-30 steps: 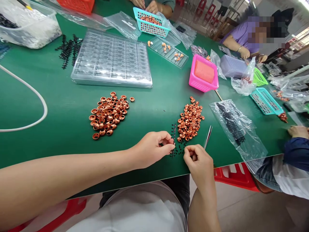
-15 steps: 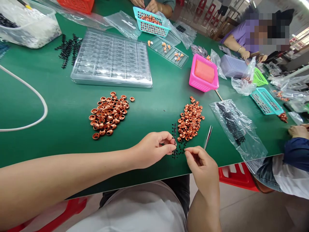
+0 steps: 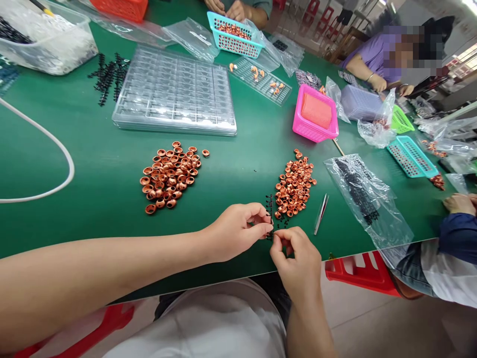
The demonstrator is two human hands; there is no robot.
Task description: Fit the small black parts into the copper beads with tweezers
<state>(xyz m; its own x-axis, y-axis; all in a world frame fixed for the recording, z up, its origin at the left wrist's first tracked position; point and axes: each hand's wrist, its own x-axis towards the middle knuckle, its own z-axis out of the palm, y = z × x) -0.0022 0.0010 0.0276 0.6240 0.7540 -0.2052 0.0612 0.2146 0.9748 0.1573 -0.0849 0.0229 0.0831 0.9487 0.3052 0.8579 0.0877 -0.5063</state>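
My left hand (image 3: 242, 229) pinches a thin black plastic strip with short side stubs (image 3: 269, 203) between thumb and fingers, just above the green table. My right hand (image 3: 298, 256) is closed in a pinch at the strip's lower end; whatever its fingertips hold is too small to make out. Small black pieces (image 3: 283, 222) lie scattered beyond my fingertips, partly hidden by my right hand. Right behind them is a pile of small copper-coloured cups with holes (image 3: 295, 184). A second pile of larger copper cups (image 3: 169, 174) sits to the left.
Tweezers (image 3: 321, 215) lie to the right, near a clear bag of black strips (image 3: 356, 191). Farther back are stacked clear trays (image 3: 175, 94), a pink basket (image 3: 315, 130) and loose black strips (image 3: 108, 77). Co-workers' hands (image 3: 460, 203) show at the right and far side.
My right hand has moved left, from the scattered black pieces to the lower end of the strip. My left hand keeps its grip on the strip, almost unmoved.
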